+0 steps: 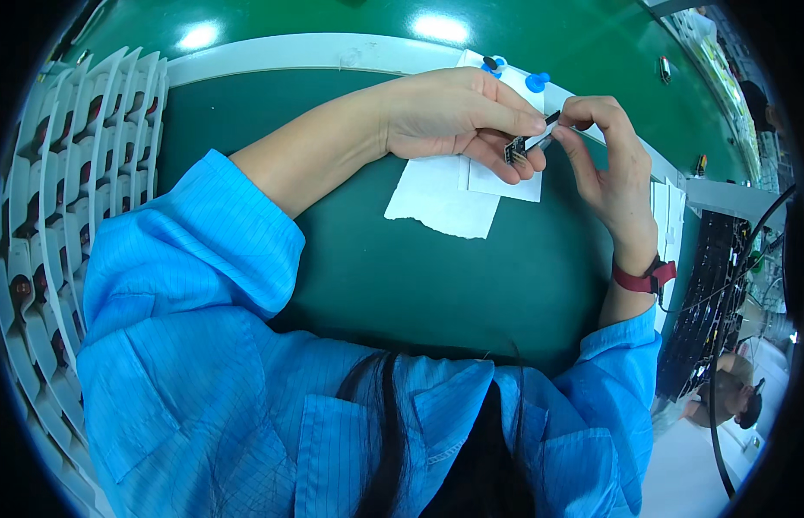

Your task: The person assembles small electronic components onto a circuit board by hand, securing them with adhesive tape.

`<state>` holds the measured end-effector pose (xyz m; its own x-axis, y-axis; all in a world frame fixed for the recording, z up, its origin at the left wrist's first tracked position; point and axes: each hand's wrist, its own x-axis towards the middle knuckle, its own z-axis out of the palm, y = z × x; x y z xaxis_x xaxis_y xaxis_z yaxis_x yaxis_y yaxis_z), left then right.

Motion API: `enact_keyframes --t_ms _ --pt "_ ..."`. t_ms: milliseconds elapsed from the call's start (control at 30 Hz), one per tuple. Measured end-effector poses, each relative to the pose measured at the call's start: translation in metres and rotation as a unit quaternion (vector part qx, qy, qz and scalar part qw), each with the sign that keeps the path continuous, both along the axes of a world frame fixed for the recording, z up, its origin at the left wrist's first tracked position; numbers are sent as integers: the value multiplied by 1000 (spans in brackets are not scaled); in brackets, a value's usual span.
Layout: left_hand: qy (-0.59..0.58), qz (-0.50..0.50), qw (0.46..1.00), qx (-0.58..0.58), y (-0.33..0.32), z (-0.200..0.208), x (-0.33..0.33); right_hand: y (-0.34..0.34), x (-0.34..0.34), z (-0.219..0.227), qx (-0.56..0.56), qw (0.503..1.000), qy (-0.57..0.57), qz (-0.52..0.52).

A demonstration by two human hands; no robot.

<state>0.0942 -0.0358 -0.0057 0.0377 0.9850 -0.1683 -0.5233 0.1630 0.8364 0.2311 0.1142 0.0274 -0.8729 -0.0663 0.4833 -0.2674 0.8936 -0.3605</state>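
My left hand [471,116] is closed on a small black electronic part [515,151] with silvery metal pieces, held above the far right of the green mat. A thin dark strip [553,116] sticks out past the left thumb, towards the right hand. My right hand [611,160] comes in from the right with thumb and forefinger pinched at the end of that strip. What lies between those fingertips is too small to make out. Beneath the hands are white sheets of paper [441,200], the nearest with a torn edge. A red wrist strap [644,276] with a thin cable circles my right wrist.
Two blue knobbed pieces [537,82] stand at the papers' far edge. White wavy trays [74,173] holding dark parts stand in rows on the left. A pale raised border [333,56] bounds the green mat [402,276]. Black cables [721,414] and another person [730,393] appear at right.
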Motion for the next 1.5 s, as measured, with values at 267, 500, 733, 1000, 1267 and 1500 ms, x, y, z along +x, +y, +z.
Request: enact_keyframes --t_ms 267,500,733,1000,1267,1500 --pt "-5 57 998 -12 0 3 9 -12 2 -11 -134 985 -52 -99" --pt "0 44 999 -6 -1 5 7 -4 -1 -17 -273 959 25 -76" --pt "-4 41 999 4 1 1 5 -3 -4 -16 -213 972 39 -90" --pt "-7 46 999 -8 -1 4 6 -7 -6 -18 -136 984 64 -95" --pt "-47 35 998 25 2 -1 -1 33 4 1 -492 871 -3 20" --pt "-139 11 985 99 -6 2 -7 12 -15 -1 -500 852 -92 -128"
